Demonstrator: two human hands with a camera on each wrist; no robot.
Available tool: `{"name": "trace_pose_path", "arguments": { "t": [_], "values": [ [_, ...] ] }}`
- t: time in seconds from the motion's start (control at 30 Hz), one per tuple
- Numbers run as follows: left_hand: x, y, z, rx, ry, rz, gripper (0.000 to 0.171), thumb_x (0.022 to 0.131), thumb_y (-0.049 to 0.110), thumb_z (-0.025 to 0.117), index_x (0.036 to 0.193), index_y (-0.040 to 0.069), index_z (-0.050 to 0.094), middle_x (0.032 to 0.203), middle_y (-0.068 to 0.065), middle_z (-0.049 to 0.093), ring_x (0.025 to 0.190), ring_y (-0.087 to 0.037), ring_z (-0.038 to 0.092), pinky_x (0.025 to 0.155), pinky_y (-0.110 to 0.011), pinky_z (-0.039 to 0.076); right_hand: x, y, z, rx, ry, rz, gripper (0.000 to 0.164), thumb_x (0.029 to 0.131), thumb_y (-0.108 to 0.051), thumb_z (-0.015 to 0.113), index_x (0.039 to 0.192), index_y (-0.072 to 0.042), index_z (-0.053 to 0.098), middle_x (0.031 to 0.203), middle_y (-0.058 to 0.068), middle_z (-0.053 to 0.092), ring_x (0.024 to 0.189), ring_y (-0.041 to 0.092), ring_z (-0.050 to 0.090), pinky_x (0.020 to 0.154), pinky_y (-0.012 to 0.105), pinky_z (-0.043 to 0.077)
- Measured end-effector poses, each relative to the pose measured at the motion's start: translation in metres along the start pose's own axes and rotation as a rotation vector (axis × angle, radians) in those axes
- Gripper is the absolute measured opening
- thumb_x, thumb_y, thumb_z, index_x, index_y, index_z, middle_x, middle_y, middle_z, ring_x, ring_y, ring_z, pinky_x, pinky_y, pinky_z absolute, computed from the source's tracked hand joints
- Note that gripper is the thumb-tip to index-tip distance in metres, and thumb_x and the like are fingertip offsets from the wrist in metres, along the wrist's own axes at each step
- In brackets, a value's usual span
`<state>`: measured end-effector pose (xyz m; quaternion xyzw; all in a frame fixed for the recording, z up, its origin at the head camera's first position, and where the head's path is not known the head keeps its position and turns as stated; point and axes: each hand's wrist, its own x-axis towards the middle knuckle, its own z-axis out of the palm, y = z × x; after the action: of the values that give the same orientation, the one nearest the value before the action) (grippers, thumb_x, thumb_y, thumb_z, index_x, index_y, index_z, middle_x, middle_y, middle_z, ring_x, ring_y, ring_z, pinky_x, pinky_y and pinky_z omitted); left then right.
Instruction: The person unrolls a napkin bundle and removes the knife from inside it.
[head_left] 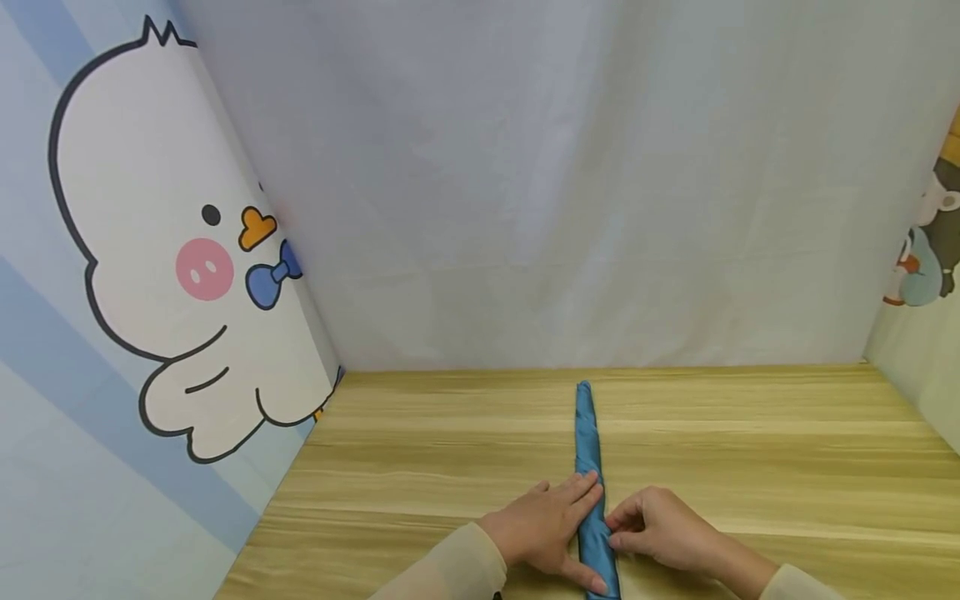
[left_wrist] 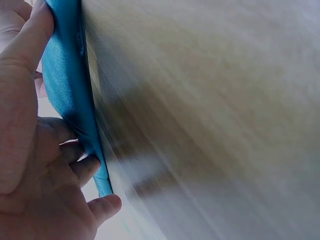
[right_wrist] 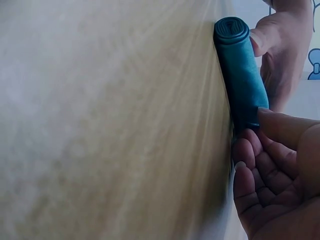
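A long strip of blue cloth [head_left: 587,429], rolled up tight, lies lengthwise on the wooden table and narrows toward its far end. My left hand [head_left: 546,525] rests across the roll from the left, fingers stretched and thumb pressing nearer its front end. From the right side my right hand [head_left: 667,532] pinches the roll's edge between thumb and fingers. The right wrist view shows the coiled layers in the end of the rolled cloth [right_wrist: 242,75]. In the left wrist view, the left hand's fingers lie along the cloth [left_wrist: 70,80].
The wooden table [head_left: 750,433] runs back to a pale grey curtain [head_left: 585,183]. A cartoon-printed wall covering [head_left: 135,208] borders the left side, and another printed sheet [head_left: 926,350] borders the right.
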<state>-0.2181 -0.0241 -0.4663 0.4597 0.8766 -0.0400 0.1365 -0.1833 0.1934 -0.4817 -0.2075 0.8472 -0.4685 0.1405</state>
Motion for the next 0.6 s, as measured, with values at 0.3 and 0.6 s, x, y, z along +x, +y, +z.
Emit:
{"name": "trace_pose_path", "arguments": {
  "t": [0.3,0.6],
  "values": [
    [0.0002,0.0,0.0013,-0.008,-0.01,-0.009,0.111,0.074,0.085,0.04,0.156,0.02,0.004,0.161,0.004,-0.001,0.145,-0.008,0.008,0.11,-0.041,0.032,0.0009,0.0001,0.0024,0.003,-0.005,0.008,0.007,0.086,-0.021,0.074,0.085,-0.014,0.076,0.072,-0.006,0.069,0.061,0.002,0.057,0.053,0.02,0.046],
    [0.0006,0.001,-0.0005,0.011,-0.001,-0.015,0.111,0.073,0.086,0.041,0.156,0.02,0.007,0.161,0.005,0.001,0.145,-0.008,0.008,0.11,-0.042,0.032,0.0,-0.0012,0.0002,-0.043,-0.011,0.009,0.009,0.088,-0.023,0.072,0.081,-0.017,0.074,0.072,-0.009,0.066,0.061,0.002,0.053,0.052,0.021,0.043]
  ]
}}
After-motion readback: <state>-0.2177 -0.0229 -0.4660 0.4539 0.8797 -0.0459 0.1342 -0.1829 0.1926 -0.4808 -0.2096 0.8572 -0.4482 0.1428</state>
